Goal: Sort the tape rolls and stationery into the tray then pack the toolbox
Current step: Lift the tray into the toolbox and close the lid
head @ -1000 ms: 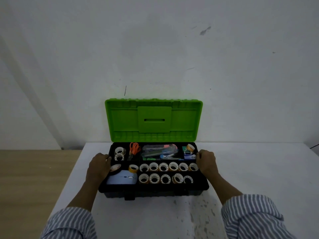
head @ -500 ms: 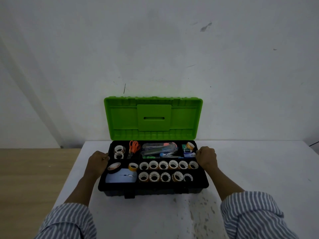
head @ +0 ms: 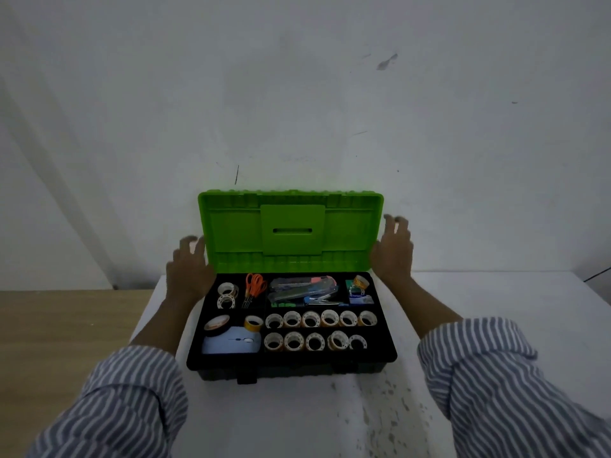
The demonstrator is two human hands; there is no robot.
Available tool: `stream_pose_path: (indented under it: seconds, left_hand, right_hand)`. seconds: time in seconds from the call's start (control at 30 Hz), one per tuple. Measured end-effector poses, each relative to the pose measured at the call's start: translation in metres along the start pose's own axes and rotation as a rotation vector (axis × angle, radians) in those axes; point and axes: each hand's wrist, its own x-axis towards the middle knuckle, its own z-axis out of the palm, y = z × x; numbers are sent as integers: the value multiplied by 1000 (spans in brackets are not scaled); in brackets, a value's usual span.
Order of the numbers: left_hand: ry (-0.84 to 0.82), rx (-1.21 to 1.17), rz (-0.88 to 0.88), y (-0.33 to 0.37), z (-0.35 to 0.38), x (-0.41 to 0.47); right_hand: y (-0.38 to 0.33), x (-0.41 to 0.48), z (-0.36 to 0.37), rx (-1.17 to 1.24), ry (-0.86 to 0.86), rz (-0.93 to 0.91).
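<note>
The left grip [head: 190,272] and right grip [head: 393,256], fingers spread and holding nothing, flank the upright green lid [head: 291,229], apparently to swing it shut. The filled tray [head: 330,356] sits in the toolbox [head: 297,371] on the desk [head: 297,421].

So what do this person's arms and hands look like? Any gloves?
No gloves: the left hand and right hand are bare, with no ring or watch visible. Both arms wear loose sleeves with thin blue-grey and white stripes; the left sleeve and right sleeve stop short of the wrists.
</note>
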Motion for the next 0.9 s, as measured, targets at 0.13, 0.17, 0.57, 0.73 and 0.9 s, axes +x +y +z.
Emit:
stream_pose_path:
  seconds: [0.13, 0.17, 0.57, 0.73, 0.9]
  left_hand:
    - [99, 77, 91, 41, -35, 38]
    - [85, 69, 101, 49, -40, 45]
    - [278, 175, 426, 60, -50, 24]
    - [136, 235, 606, 44, -38, -15]
    - [-69, 334, 709, 26, 1, -73]
  right_hand:
    - [-41, 39, -16, -100, -90, -151]
    - [-48, 46, -16, -130, -179, -172]
    - [-26, -10, -22, -78, 236, -344]
    - [1, -75, -11, -89, 220, -366]
    - [31, -136, 7, -187, 13, -309]
